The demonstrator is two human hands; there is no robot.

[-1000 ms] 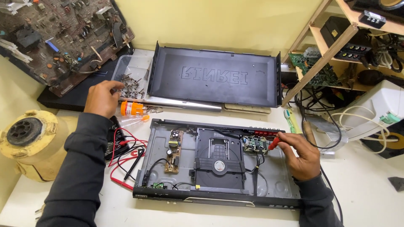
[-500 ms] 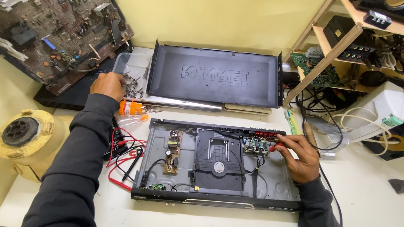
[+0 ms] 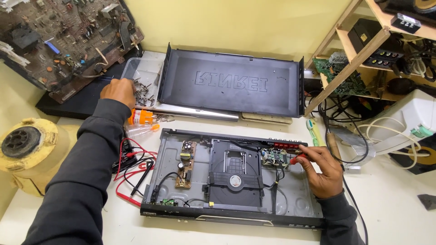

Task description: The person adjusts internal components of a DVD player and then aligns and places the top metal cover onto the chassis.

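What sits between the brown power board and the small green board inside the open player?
In the head view, the black disc drive sits between the brown power board and the small green board, mid-chassis, with a black cable crossing its top.

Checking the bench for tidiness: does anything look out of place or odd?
The player lies open, its cover propped upside down behind it. Red and black leads sprawl tangled at its left. The left hand is in a screw tray; the right hand holds a red-handled tool at the small board.

I'm seeing the clear screw tray (image 3: pixel 144 77) lying flat under my left fingertips, loose screws (image 3: pixel 144 90) heaped there; a red-handled tool (image 3: pixel 297 159), probably a screwdriver, is sitting pinched in my right fingers.
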